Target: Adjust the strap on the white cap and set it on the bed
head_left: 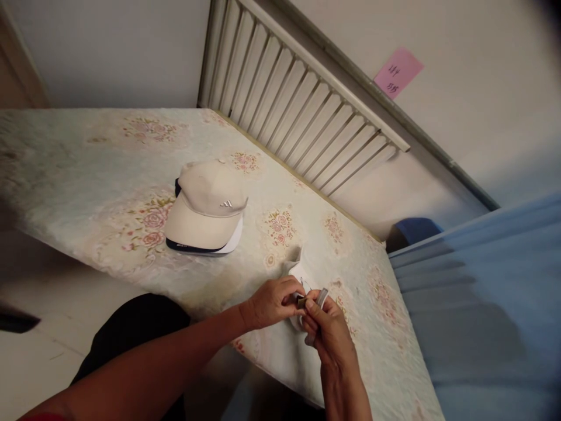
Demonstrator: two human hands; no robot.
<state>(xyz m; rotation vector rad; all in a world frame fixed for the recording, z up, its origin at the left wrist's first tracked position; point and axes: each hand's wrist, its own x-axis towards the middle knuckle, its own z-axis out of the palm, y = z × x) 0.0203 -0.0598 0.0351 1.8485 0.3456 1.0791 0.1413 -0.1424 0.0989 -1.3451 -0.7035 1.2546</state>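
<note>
Pinched in my left grip (274, 301) was a small dark fitting (301, 302), while my right grip (332, 330) grasped a grey strap (323, 297) beside it, presumably to steady so small a piece, with white, cap-like fabric (298, 271) just beyond both, over the counter (372, 351).

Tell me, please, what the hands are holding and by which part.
The left hand and right hand hold a pale item, apparently a cap, by its grey strap.
</note>
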